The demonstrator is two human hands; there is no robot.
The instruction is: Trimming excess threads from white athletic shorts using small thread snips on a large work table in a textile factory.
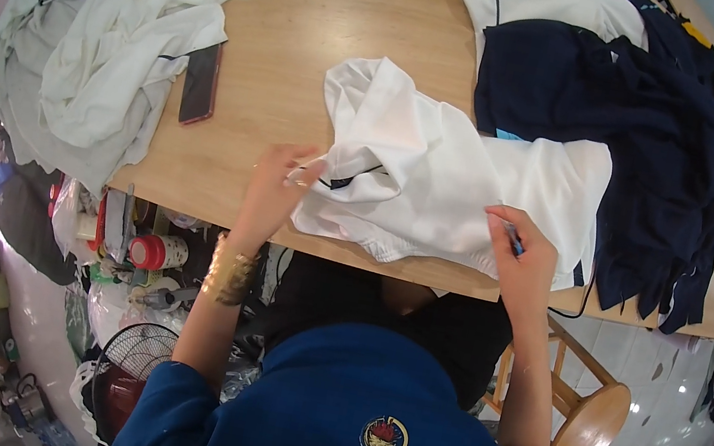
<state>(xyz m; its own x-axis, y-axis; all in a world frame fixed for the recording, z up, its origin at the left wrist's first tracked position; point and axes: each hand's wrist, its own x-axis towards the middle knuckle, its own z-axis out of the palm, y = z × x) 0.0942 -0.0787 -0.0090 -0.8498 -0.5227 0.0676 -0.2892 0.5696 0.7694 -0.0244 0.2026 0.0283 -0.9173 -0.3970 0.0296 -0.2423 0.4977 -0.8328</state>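
A white garment [469,181] lies bunched on the table in front of me, with a dark trim showing in its fold. At its left edge, my left hand [277,190] is closed, the fingertips pinching what looks like a bit of the white cloth. My right hand [523,257] is above the garment's right part, thumb and forefinger pressed together. Tucked in that palm is a small blue tool [516,242], mostly hidden by the fingers, so its kind does not show. A thin bracelet and a gold-toned band circle my left wrist.
The wooden table [283,48] carries a white clothes pile [109,55] at left, a phone [201,86] beside it, and navy garments [587,111] at right. A wooden stool [594,423] stands right of me; a fan [127,364] stands lower left.
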